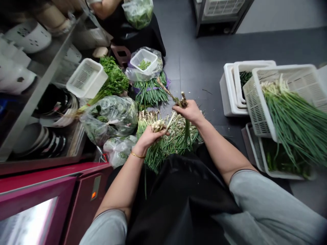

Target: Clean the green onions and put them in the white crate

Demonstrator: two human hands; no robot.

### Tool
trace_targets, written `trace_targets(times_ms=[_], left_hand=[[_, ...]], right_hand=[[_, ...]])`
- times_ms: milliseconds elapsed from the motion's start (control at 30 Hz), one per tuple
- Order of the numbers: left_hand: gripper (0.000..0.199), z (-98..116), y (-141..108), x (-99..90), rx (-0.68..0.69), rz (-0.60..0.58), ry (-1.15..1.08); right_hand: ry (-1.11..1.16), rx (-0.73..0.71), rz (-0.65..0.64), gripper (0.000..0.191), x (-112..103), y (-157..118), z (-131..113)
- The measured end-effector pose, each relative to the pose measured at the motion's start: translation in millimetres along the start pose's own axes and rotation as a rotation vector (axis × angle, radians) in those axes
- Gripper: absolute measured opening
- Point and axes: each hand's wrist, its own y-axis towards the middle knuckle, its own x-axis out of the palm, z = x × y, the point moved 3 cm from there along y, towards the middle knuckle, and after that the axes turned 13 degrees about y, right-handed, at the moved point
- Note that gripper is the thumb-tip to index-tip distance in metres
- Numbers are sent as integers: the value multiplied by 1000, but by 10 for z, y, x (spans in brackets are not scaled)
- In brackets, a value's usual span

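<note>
My left hand (150,136) is closed round a bunch of green onions with pale, clean bulbs (158,126). To its right, my right hand (188,110) grips green onions with brown, dirty root ends (183,101), their green leaves hanging below. One white stalk (171,120) slants between the two hands. Beneath them lies a heap of green onions and loose trimmings (178,136) on the floor. Behind my left hand, more onions with brown roots (148,117) are lined up.
At right, a white basket (278,131) holds long green onions above other crates (227,92). Bagged greens (112,115), leafy herbs (112,75) and a white basket (87,80) stand left, beside a metal shelf (43,88). Another person's arm (104,8) shows at the top.
</note>
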Motion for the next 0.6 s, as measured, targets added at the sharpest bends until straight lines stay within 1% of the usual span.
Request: trace_targets(times_ms=[67, 133, 200, 267, 300, 333, 367, 400, 467, 500, 533, 600], left_hand=[[42, 49, 41, 18, 16, 40, -29], [37, 144, 61, -44, 66, 110, 6], [30, 286, 20, -231, 168, 268, 60], [30, 435, -94, -500, 304, 473, 62], [33, 492, -164, -629, 369, 550, 40], [35, 530, -227, -736, 416, 590, 19], [37, 545, -273, -810, 436, 585, -1], [38, 538, -296, -848, 428, 543, -22], [36, 474, -288, -833, 361, 431, -98], [34, 428, -264, -797, 319, 397, -156], [33, 381, -233, -752, 275, 389, -221], [34, 297, -164, -650, 190, 406, -330]], right_hand=[[-22, -12, -98, 41, 189, -63, -61], [-18, -21, -163, 42, 282, -92, -131], [3, -25, -141, 40, 230, -67, -173], [14, -14, -90, 40, 96, -10, -155], [17, 3, -103, 40, 42, 15, -121], [26, 29, -153, 39, 16, 31, -74], [48, 62, -225, 38, 21, 33, -19], [87, 100, -301, 39, 55, 22, 38], [203, 170, -394, 43, 182, -32, 143], [271, 199, -404, 45, 265, -68, 186], [337, 223, -400, 47, 356, -109, 223], [431, 270, -411, 50, 550, -207, 285]])
